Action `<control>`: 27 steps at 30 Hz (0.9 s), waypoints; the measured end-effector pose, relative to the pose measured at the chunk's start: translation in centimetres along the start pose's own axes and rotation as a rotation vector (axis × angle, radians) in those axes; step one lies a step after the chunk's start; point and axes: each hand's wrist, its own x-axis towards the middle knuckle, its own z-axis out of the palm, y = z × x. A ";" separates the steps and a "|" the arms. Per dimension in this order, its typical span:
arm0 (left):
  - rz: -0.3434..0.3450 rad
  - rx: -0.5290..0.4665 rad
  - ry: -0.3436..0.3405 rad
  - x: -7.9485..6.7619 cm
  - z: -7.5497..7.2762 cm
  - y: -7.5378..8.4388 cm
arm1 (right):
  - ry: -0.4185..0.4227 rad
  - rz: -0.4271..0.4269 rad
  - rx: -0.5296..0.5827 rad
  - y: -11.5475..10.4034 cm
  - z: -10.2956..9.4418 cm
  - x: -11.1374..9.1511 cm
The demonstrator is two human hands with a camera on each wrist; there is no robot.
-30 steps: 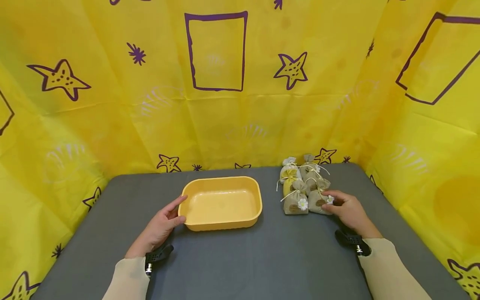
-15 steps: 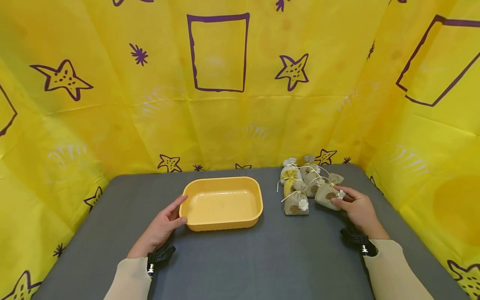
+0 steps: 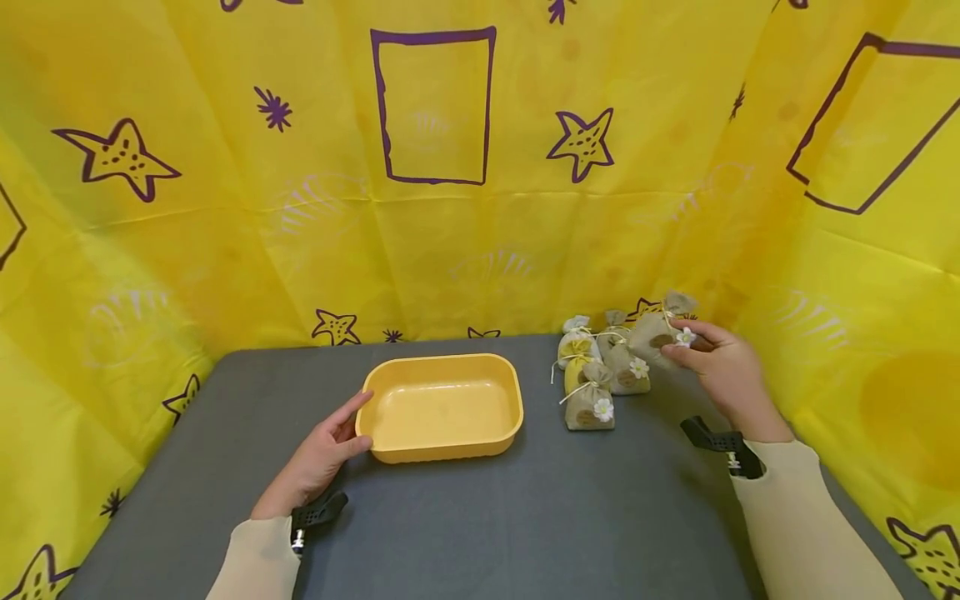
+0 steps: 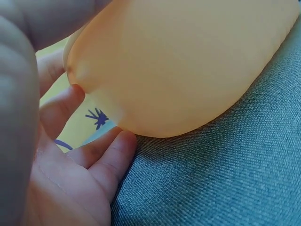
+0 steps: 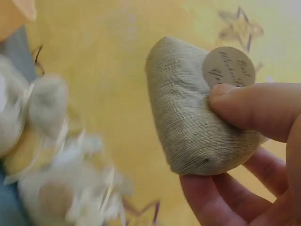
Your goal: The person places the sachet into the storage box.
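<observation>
My right hand (image 3: 726, 367) pinches a beige cloth sachet (image 3: 649, 336) between thumb and fingers, lifted above the table. The sachet has a string-tied neck, a small white flower and a round paper label (image 5: 229, 66) with handwriting, partly under the thumb in the right wrist view. My left hand (image 3: 321, 458) holds the left end of a yellow plastic tray (image 3: 442, 451), its thumb and index finger at the rim. Seen from the left wrist, fingertips (image 4: 123, 141) touch the tray's outer wall. Nothing lies in the tray.
Several more tied sachets stand grouped right of the tray: a grey-beige one (image 3: 589, 410) in front, a yellow one (image 3: 576, 377), a white one (image 3: 567, 350) and a beige one (image 3: 624, 372). Yellow patterned cloth (image 3: 435, 250) walls the grey table (image 3: 487, 525).
My right hand has taken the front-right sachet off the table and raised it up and away from the group. My left hand stays at the tray.
</observation>
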 end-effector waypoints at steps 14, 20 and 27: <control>-0.014 -0.002 0.013 -0.1 0.1 0.0 | -0.401 -0.050 0.198 -10.4 7.3 3.1; -0.005 0.006 0.012 0.1 0.2 -0.3 | -0.527 -0.001 0.325 -13.1 12.7 3.1; -0.002 0.002 0.007 0.1 -0.1 -0.2 | -0.617 0.051 0.334 -14.5 18.8 2.5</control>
